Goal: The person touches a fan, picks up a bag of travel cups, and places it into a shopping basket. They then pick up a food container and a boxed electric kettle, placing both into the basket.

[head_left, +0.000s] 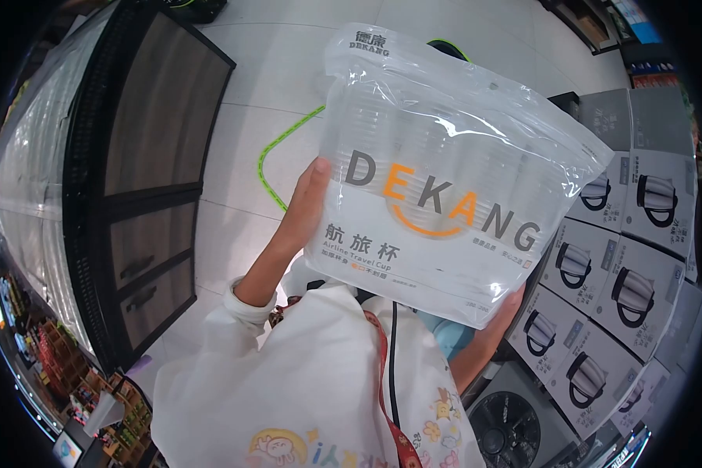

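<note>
A large clear and white plastic bag of cups (pixel 437 187), printed "DEKANG" and "Airline Travel Cup", is held up in front of my chest, tilted down to the right. Stacked clear cups show through its upper part. My left hand (pixel 312 195) grips the bag's left edge, with the thumb on the front and the other fingers hidden behind it. At the lower right edge is my right hand (pixel 507 316), mostly behind the bag and closed on it.
Stacked boxes (pixel 600 288) with kettle pictures stand at the right, above a dark fan (pixel 507 429). On the left is a dark cabinet (pixel 152 156) beside plastic-wrapped goods (pixel 39 179). A green strip (pixel 269 168) lies on the pale tiled floor (pixel 242 70).
</note>
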{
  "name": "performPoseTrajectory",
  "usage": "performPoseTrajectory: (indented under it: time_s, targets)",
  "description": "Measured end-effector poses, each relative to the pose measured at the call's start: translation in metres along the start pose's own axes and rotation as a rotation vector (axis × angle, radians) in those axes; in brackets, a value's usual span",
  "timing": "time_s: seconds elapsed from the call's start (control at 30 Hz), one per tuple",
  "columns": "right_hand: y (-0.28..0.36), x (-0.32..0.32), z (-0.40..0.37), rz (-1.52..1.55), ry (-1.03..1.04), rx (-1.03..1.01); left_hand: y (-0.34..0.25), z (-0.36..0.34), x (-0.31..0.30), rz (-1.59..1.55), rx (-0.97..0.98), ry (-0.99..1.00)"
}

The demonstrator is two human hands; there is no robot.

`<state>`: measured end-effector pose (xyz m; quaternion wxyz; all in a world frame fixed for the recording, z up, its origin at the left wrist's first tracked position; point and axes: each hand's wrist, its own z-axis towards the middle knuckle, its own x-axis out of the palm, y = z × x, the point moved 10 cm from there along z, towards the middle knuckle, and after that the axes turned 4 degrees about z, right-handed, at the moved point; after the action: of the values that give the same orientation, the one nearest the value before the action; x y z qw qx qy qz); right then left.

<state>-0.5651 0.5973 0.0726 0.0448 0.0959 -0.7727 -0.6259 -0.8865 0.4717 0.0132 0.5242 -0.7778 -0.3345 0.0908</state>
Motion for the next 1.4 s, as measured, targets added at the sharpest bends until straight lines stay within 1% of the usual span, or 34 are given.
performPoseTrajectory:
  time_s: [0.07,0.13,0.23,0.43,0.57,0.63,0.73,0.87,0.93,1.07,1.13,1.17,1.23,1.27,1.3,1.33,1.37,1.4]
  targets:
    - [0.002,0.000,0.000,-0.005,-0.011,-0.007,0.002,0.000,-0.002,-0.002,0.005,0.002]
    - [0.002,0.002,0.000,-0.001,-0.005,0.000,0.003,0.002,-0.005,0.098,0.032,0.006]
    - [-0.001,0.001,0.001,0.015,0.026,0.003,-0.002,0.001,-0.002,0.028,0.038,-0.002]
    - [-0.003,-0.003,0.001,-0.003,0.005,-0.006,0.001,0.001,-0.002,0.058,-0.002,0.014]
    - [0.000,-0.002,0.001,-0.023,0.010,0.008,0.000,0.001,0.006,0.033,-0.013,0.069]
    - [0.000,-0.002,0.001,-0.029,0.006,-0.001,-0.007,-0.001,0.005,-0.035,-0.002,0.008]
    - [-0.001,-0.002,0.001,-0.025,0.011,0.000,-0.003,0.001,0.002,-0.055,0.011,-0.012]
    - [-0.015,-0.010,0.003,-0.061,0.043,-0.017,0.001,0.002,0.000,-0.047,0.030,0.028]
    - [-0.023,-0.009,0.004,-0.074,0.077,-0.012,-0.008,0.001,-0.001,-0.001,0.102,0.015]
    - [-0.031,-0.015,0.014,-0.123,0.082,-0.072,-0.017,-0.001,-0.001,-0.006,0.189,0.028]
    - [-0.048,-0.027,0.022,-0.112,0.120,-0.080,-0.015,0.001,0.003,0.036,0.179,0.124]
    - [-0.049,-0.030,0.025,-0.108,0.119,-0.095,-0.021,0.000,0.005,0.036,0.193,0.128]
    - [-0.053,-0.026,0.031,-0.015,0.155,-0.029,-0.028,-0.003,0.011,-0.010,0.121,0.102]
    - [-0.048,-0.027,0.039,-0.012,0.152,-0.045,-0.030,-0.004,0.013,-0.082,0.122,0.108]
    - [-0.040,-0.025,0.049,0.011,0.176,-0.047,-0.030,-0.004,0.015,-0.082,0.136,0.117]
    - [-0.024,-0.013,0.057,0.032,0.200,-0.047,-0.032,-0.004,0.015,-0.056,0.204,0.110]
    - [0.007,-0.011,0.065,-0.056,0.126,-0.166,-0.033,-0.005,0.015,-0.030,0.270,0.103]
    - [0.052,0.000,0.069,-0.145,0.048,-0.281,-0.036,-0.006,0.017,0.012,0.327,0.105]
